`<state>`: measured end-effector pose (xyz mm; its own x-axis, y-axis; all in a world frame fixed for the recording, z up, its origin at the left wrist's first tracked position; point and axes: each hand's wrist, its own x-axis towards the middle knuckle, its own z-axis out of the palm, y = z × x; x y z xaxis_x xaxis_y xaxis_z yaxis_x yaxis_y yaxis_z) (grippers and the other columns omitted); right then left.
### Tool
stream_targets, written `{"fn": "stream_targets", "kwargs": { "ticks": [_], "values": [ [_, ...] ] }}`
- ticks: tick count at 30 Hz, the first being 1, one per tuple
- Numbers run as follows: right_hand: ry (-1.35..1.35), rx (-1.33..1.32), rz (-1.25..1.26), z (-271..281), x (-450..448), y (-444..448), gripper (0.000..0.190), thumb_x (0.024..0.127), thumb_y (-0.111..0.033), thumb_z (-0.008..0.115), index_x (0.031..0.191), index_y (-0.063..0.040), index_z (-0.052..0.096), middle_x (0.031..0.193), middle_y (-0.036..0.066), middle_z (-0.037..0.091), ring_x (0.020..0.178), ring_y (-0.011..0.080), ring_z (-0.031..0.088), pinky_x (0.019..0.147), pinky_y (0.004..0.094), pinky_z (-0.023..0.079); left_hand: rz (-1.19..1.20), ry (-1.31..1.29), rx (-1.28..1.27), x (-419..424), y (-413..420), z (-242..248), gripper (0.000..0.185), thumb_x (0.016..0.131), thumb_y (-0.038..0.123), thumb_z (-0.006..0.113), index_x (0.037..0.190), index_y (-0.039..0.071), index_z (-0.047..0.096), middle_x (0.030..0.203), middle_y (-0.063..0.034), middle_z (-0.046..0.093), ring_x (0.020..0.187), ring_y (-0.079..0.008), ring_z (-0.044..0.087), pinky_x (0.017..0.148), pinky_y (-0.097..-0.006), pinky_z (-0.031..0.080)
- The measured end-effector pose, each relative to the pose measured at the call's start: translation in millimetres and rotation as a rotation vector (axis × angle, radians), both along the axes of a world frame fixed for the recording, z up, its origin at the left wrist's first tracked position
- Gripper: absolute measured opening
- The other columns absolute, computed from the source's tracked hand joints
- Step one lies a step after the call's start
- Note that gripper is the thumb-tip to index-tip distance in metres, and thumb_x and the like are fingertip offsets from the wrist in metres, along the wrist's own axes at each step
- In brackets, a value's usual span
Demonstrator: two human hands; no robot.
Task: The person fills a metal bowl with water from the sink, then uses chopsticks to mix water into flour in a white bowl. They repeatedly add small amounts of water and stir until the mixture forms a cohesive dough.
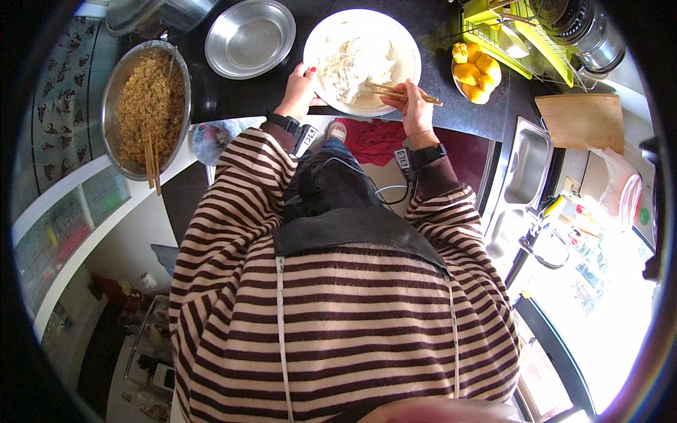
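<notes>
A white bowl (406, 53) stands near the front edge of the dark countertop, with a shaggy, pale flour dough (359, 63) inside. My left hand (301, 90) grips the bowl's rim at its lower left, the thumb over the edge. In my right hand (414, 108) is a pair of wooden chopsticks (389, 91), held over the bowl's lower right. Their tips reach into the dough. An oval metal basin (250, 39) sits on the counter just left of the bowl and shows nothing in it.
Far left, a steel bowl (107, 106) holds crumbly brown filling (145, 100) with chopsticks (152, 164) in it. Yellow food pieces (478, 74) lie in a dish at right. Beyond are a dish rack (529, 45), a cutting board (582, 121) and a steel sink (529, 164).
</notes>
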<state>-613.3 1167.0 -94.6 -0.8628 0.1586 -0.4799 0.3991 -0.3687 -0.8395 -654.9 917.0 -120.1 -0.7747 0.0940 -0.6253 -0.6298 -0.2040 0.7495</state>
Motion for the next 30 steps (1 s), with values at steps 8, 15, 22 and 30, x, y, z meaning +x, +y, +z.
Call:
{"fn": "stream_targets", "kwargs": {
  "ticks": [8,15,22,30],
  "values": [
    [0.055,-0.311,-0.322,-13.9,-0.7,-31.0,0.025,0.100,-0.018,0.045,0.084,-0.001,0.054,0.090,0.018,0.066,0.088,0.0364,0.068,0.087,0.0416,0.058,-0.042,0.009,-0.038,-0.6,-0.6,-2.6,0.033,0.104,0.026,0.037,0.127,0.003,0.044,0.110,-0.0179,0.063,0.087,-0.0297,0.070,0.067,-0.0405,0.062],
    [0.091,-0.394,-0.371,-3.5,-9.6,-12.3,0.024,0.099,-0.017,0.045,0.083,-0.002,0.052,0.094,0.022,0.065,0.095,0.0401,0.066,0.090,0.0433,0.056,-0.046,0.016,-0.024,-1.1,-1.8,0.1,0.032,0.104,0.024,0.037,0.127,0.003,0.043,0.110,-0.0196,0.063,0.085,-0.0306,0.071,0.065,-0.0410,0.062],
    [0.176,-0.227,-0.318,32.9,-28.8,8.1,0.023,0.099,-0.017,0.049,0.081,-0.003,0.056,0.090,0.017,0.065,0.094,0.0384,0.067,0.088,0.0452,0.057,-0.038,0.017,-0.027,-1.4,-1.0,0.4,0.033,0.104,0.024,0.038,0.129,0.003,0.042,0.110,-0.0191,0.062,0.086,-0.0302,0.071,0.066,-0.0412,0.063],
    [0.403,0.385,0.348,110.2,-55.0,34.8,0.035,0.100,-0.028,0.053,0.092,0.003,0.066,0.082,0.014,0.070,0.073,0.0229,0.072,0.068,0.0302,0.061,-0.026,0.038,-0.061,-0.7,0.2,2.9,0.035,0.103,0.023,0.039,0.133,0.004,0.042,0.112,-0.0175,0.063,0.087,-0.0287,0.070,0.062,-0.0373,0.063]
  ]
}}
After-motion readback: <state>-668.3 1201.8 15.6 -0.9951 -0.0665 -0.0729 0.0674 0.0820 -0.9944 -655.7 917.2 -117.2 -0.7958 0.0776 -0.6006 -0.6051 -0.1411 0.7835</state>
